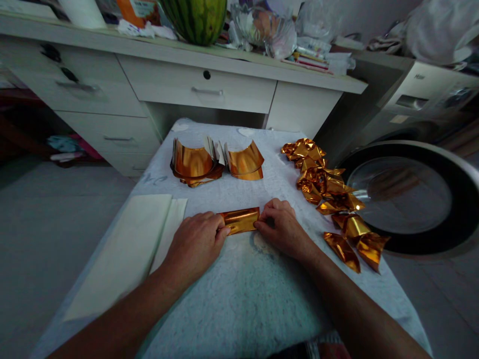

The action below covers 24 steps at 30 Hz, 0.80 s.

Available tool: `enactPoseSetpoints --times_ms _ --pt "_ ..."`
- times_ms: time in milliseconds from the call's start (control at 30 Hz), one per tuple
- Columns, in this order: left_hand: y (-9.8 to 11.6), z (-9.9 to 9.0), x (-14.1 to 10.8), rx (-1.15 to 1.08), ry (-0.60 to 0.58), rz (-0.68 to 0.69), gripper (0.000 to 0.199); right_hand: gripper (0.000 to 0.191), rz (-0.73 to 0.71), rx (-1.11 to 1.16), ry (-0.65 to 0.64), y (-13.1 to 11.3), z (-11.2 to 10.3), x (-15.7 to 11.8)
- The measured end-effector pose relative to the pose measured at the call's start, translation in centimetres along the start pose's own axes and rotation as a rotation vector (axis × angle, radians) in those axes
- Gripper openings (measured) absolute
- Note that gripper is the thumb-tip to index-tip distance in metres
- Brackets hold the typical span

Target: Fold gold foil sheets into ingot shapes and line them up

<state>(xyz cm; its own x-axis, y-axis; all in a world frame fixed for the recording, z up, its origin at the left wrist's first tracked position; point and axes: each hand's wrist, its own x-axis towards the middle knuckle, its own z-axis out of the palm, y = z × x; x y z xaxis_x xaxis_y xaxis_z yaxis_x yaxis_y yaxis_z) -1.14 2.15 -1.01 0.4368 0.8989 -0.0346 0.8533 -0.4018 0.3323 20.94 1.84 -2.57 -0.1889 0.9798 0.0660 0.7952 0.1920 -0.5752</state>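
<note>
Between my hands lies a strip of folded gold foil paper [241, 220], just above the cloth-covered table. My left hand [198, 239] pinches its left end, thumb toward me. At the other end, the thumb and fingers of my right hand [280, 224] grip the strip's edge. Beyond it stand two stacks of curved gold foil sheets, the left stack [192, 162] and the right stack [246, 160], their pale backs showing at the edges. Several folded gold foil pieces [322, 184] lie in a row along the table's right side.
Folded pale sheets [123, 249] lie on the table's left side. A white drawer desk [202, 89] stands behind, with a watermelon [194, 20] and a glass bowl [258, 25] on top. To the right, a washing machine's open round door [460, 199] sits close to the table.
</note>
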Motion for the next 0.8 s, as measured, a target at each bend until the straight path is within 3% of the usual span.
enactPoseSetpoints --times_ms 800 --pt "0.8 -0.09 0.21 0.243 -0.052 -0.045 0.032 0.012 0.056 -0.042 -0.006 -0.48 0.01 0.04"
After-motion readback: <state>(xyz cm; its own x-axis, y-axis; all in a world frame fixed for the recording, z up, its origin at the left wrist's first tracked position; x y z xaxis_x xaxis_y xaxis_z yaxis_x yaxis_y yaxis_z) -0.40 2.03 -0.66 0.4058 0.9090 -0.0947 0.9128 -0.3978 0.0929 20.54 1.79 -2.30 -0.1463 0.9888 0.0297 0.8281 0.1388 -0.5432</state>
